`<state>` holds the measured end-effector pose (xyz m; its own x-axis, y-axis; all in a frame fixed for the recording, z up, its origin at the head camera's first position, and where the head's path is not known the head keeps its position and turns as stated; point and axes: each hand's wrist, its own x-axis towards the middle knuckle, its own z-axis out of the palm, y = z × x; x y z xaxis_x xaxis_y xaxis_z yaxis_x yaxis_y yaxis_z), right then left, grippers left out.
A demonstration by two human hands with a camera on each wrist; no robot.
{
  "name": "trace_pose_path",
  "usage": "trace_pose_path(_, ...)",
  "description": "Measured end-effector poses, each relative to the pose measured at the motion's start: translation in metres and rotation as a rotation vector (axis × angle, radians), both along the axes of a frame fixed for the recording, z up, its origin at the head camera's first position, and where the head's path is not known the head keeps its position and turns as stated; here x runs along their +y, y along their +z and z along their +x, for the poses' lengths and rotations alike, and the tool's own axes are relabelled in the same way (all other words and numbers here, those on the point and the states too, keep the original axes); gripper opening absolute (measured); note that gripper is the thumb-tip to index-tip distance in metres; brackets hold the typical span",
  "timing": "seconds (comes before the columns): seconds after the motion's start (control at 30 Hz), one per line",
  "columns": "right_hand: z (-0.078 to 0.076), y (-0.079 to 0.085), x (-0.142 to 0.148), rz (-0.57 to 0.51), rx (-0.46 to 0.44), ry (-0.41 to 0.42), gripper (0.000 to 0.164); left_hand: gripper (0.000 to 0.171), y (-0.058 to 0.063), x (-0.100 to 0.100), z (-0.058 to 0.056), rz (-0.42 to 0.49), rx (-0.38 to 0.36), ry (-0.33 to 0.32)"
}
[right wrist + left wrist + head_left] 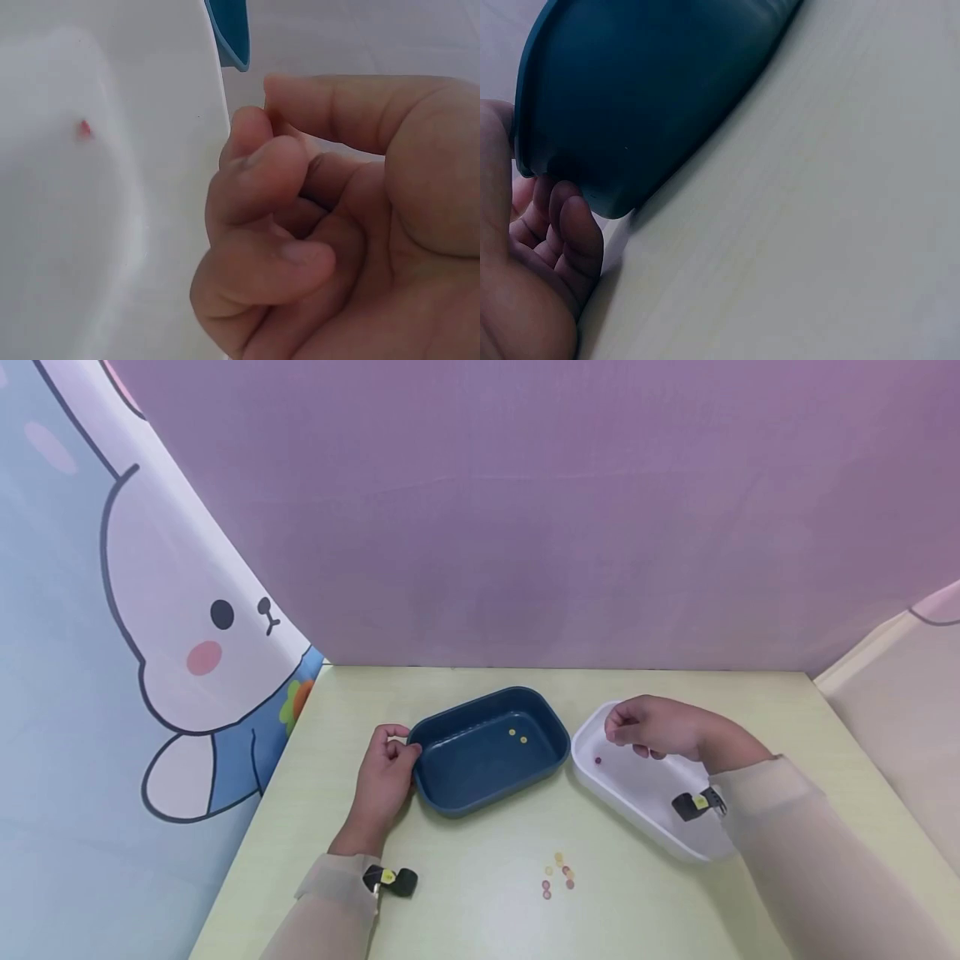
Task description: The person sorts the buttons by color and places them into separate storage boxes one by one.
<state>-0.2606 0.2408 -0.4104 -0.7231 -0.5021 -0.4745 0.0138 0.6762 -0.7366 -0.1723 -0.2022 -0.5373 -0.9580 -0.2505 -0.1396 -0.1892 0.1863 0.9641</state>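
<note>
My left hand (382, 772) grips the left end of a dark blue tray (480, 800), thumb at the rim and fingers against the outer wall. Two small yellow buttons (517, 736) lie inside that tray. Over a white tray (637, 814), my right hand (663, 727) is raised with thumb and index tips together. A thin sliver of a small button (265, 103) seems to show between those tips; its colour is unclear. One small dark red button (597, 761) rests in the white tray, also seen in the right wrist view.
Several small yellow and pink-red buttons (558, 872) lie loose on the pale table (465, 893), in front of the trays. A purple cloth (525, 527) hangs behind the table. On the left is a cloth printed with a cartoon animal (180, 610).
</note>
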Motion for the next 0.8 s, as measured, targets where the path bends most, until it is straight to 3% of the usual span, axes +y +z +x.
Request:
trace_pose_path(0.47,0.008,0.014,0.003,-0.009,0.109,-0.032,0.014,0.028,0.006,0.001,0.003,0.011,0.008,0.002)
trace_pose_path(0.8,0.024,0.029,-0.005,-0.046,0.148,-0.030,0.016,0.027,0.008,0.002,0.005,0.012,0.017,0.004)
